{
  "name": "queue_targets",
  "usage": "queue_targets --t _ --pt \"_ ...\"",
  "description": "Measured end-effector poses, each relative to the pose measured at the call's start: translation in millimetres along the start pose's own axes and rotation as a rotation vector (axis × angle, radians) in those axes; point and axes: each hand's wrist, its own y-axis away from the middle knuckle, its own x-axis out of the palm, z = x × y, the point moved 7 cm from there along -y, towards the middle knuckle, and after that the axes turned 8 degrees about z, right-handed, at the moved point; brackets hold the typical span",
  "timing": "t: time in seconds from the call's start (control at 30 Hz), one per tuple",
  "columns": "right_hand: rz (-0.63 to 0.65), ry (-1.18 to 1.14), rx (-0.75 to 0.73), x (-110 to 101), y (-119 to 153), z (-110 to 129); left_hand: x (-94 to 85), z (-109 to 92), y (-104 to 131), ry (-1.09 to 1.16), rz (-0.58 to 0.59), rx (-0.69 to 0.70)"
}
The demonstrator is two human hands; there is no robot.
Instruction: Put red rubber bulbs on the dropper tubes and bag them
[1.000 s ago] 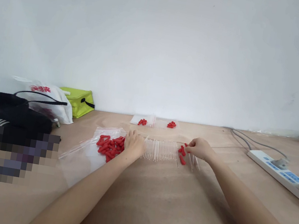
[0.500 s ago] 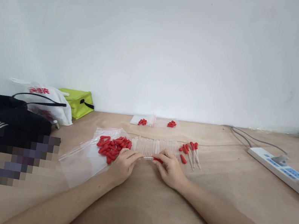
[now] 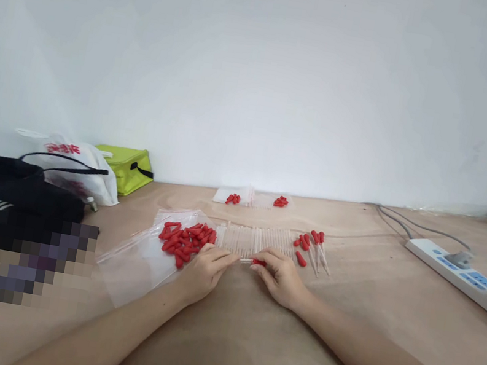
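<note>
My left hand (image 3: pixel 205 271) is closed on a thin clear dropper tube (image 3: pixel 246 261), its fingertips pressed together. From the other side, my right hand (image 3: pixel 281 278) pinches a red rubber dropper bulb (image 3: pixel 259 262) at the tube's right end. How far the tube sits inside the bulb is hidden by the fingers. Just beyond both hands lies a row of clear tubes (image 3: pixel 238 238). Beside my left hand, many red bulbs (image 3: pixel 187 240) are heaped on a clear plastic bag (image 3: pixel 127 275). Bulb-topped droppers (image 3: pixel 317 249) and a loose bulb (image 3: pixel 300 259) lie right of the row.
Small bags with red bulbs (image 3: pixel 233 198) lie near the wall. A white power strip (image 3: pixel 457 268) with grey cables is at the right. On the left are a black bag (image 3: pixel 27 190), a white plastic bag (image 3: pixel 87 166) and a lime-green box bag (image 3: pixel 126 172).
My left fingertips have shifted slightly right along the tube, closer to the right hand. The right hand keeps its pinch on the bulb. The view has moved very slightly.
</note>
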Motion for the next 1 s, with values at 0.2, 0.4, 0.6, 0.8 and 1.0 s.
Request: queue_targets --t 0.2,0.4,0.6,0.8,1.0 --pt "-0.015 -0.018 -0.057 -2 2 4 1.7 -4 0 0.049 0.027 0.044" --pt "-0.013 0.007 -0.109 -4 4 9 2.3 -7 1 -0.005 0.020 0.079" --pt "0.031 0.070 -0.153 -2 6 14 0.3 -14 0 -0.039 0.028 0.116" --pt "0.063 0.217 -0.176 3 6 16 -6.4 -28 -1 -0.049 -0.048 0.187" --pt "0.102 0.283 -0.214 6 5 20 -3.3 -29 -4 -0.024 -0.020 0.189"
